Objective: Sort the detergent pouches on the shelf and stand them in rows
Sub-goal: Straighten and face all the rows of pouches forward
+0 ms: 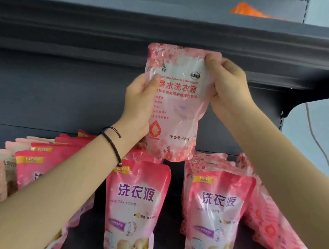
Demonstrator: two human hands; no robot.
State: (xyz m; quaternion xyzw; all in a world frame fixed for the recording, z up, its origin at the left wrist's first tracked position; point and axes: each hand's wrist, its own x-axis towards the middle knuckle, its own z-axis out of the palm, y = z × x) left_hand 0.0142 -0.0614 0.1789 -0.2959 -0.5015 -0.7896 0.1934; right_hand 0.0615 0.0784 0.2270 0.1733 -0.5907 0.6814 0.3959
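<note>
Holding one floral pouch [177, 104] upright, left hand [139, 107] and right hand [228, 88].

Open room lies in the middle band of the frame, between the tops of the standing pouches and the dark upper shelf [166, 27] that runs across the top; the left half of that band, against the shelf's back panel [55, 89], is bare. The centre of it is taken by a floral pouch [175, 103] held upright by the left hand [139, 107] and the right hand [228, 90], its top edge near the upper shelf's lip. Below, a narrow dark gap [176, 185] of shelf floor runs between the centre front pouch [134, 207] and the right front pouch [217, 215]. A packed row [38, 162] fills the lower left, and leaning pouches [269, 225] crowd the lower right.
</note>
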